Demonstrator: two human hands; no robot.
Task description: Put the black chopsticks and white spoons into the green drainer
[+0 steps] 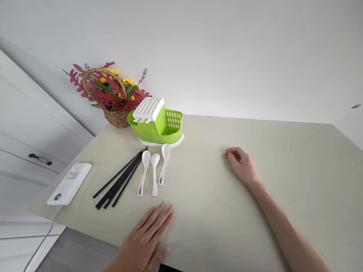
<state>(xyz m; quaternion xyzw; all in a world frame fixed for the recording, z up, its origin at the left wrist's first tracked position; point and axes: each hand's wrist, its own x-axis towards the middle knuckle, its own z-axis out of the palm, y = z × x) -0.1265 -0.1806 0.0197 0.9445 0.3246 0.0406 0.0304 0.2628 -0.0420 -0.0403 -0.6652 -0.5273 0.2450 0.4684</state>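
Observation:
My left hand (pixel 146 240) lies flat on the near edge of the pale table (pixel 258 190), fingers stretched out, just short of three white spoons (pixel 154 167). Several black chopsticks (pixel 120 179) lie in a bundle to the left of the spoons. Behind them stands a green cutlery holder (pixel 157 124) with a white slotted lid on a white base. My right hand (pixel 243 164) rests on the table to the right, fingers loosely curled, holding nothing.
A wicker basket of red and yellow artificial flowers (pixel 110 92) stands at the back left by the wall. A white power bank (pixel 70 183) with a cable lies near the table's left edge. White cabinet doors with a dark handle (pixel 40 159) are at the left.

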